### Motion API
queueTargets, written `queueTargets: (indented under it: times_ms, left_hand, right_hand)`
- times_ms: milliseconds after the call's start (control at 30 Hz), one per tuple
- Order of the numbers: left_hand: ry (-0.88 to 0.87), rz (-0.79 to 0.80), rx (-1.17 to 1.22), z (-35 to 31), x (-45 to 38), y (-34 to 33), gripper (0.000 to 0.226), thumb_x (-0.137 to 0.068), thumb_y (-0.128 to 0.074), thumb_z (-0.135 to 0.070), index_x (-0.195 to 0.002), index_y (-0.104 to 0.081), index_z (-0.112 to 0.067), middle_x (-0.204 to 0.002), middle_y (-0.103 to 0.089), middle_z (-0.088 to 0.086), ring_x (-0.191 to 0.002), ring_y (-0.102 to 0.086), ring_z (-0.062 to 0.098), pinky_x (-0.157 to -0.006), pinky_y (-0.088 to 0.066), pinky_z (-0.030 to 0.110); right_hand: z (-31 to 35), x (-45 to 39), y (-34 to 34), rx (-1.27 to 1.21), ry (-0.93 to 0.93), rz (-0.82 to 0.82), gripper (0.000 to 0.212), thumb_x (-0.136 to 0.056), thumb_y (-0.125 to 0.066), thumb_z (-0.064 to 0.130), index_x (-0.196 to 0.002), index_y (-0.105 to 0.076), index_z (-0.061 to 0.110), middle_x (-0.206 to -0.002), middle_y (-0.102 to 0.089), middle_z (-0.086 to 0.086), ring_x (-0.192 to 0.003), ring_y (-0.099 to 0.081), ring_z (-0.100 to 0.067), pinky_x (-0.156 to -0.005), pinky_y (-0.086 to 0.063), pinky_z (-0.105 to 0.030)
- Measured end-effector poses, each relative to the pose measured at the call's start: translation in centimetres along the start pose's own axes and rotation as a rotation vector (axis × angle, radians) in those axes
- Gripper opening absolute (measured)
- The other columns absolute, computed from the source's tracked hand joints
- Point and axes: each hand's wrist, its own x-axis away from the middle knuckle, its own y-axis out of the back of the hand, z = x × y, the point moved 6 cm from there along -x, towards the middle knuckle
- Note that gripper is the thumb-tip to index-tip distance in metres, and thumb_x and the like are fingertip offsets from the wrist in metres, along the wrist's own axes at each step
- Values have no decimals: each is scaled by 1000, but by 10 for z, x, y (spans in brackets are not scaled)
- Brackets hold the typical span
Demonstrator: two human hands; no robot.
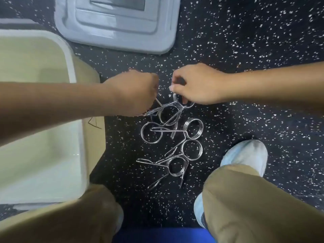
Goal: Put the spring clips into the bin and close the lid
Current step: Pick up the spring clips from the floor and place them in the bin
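1. The task looks barely begun: the cream bin (35, 120) stands open at the left and, as far as its inside shows, holds no clips, though the left forearm covers part of it.
2. The grey lid (119, 27) lies flat on the floor beyond the bin, not yet fitted.
3. The spring clips (172, 137) lie tangled on the floor between the knees, just right of the bin.
4. The left hand (133, 92) is curled around the handle wires of the farthest clip.
5. The right hand (198, 85) pinches a clip's coil between fingertips.
6. The floor (263, 50) is black speckled rubber; nothing more of the room shows.
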Motion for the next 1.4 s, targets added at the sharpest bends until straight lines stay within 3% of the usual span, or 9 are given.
queueTargets:
  times_ms: [133,233,333,533,733,900,1067,1300,1400]
  left_hand:
    - [-58,73,54,-3,-1,-17,29,-99,-39,-18,-120,-49,-35,-84,-60,-4,-63,-58,14,-52,-44,33]
    - [-83,98,92,-7,-1,-18,39,-97,-38,-14,-112,-57,-44,-92,-69,-9,-68,-65,12,-64,-58,38]
    - [-76,133,87,-13,-6,-18,35,-98,-40,-14,-109,-64,-37,-85,-73,-9,-69,-68,12,-71,-60,40]
    - [-37,106,18,-20,-16,-17,23,-96,-42,-26,-95,-64,-29,-84,-69,-1,-80,-66,24,-77,-57,42]
    - [-14,115,-62,-21,-19,-19,24,-99,-40,-34,-85,-57,-24,-82,-65,-1,-76,-64,22,-70,-54,36]
    - [-19,59,-38,-25,-12,-20,24,-98,-42,-38,-88,-58,-22,-82,-66,0,-75,-65,22,-66,-54,35]
    - [0,-6,-39,-25,-4,-24,19,-95,-50,-38,-83,-56,-25,-79,-65,-3,-73,-63,19,-61,-52,33]
    - [34,-86,24,-12,-9,-23,9,-85,-69,-35,-87,-67,-26,-78,-67,-9,-74,-63,11,-63,-50,27]
    - [50,-137,111,-10,-7,-20,12,-81,-78,-30,-79,-67,-27,-67,-63,-12,-63,-62,7,-56,-44,23]
  right_hand:
    - [1,-2,-8,46,34,69,21,-100,-49,38,-99,-67,26,-82,-66,8,-77,-62,-14,-68,-46,-33]
    - [7,-3,-13,115,65,139,22,-101,-49,33,-110,-68,24,-98,-68,2,-87,-62,-21,-73,-48,-32]
    - [8,-3,-15,152,49,175,30,-102,-44,27,-113,-69,14,-107,-70,-7,-99,-64,-28,-75,-48,-31]
    - [-8,6,-14,16,-41,7,25,-97,-49,36,-94,-67,19,-88,-68,-5,-82,-64,-29,-73,-56,-38]
    - [-38,36,2,-206,-65,-172,22,-96,-58,40,-83,-65,24,-49,-53,7,-43,-45,-9,-52,-44,-26]
    - [-49,55,18,-307,-58,-285,22,-87,-71,44,-80,-65,24,-58,-68,-1,-48,-54,-13,-59,-53,-33]
    - [-59,75,18,-390,-69,-388,22,-82,-77,44,-78,-63,27,-64,-71,1,-48,-49,-8,-55,-49,-28]
    - [-80,84,5,-456,-112,-452,21,-82,-79,34,-79,-60,27,-55,-57,5,-46,-41,-4,-49,-41,-23]
    - [-81,86,3,-428,-107,-452,19,-86,-75,25,-81,-57,27,-52,-53,13,-44,-41,-5,-48,-42,-27]
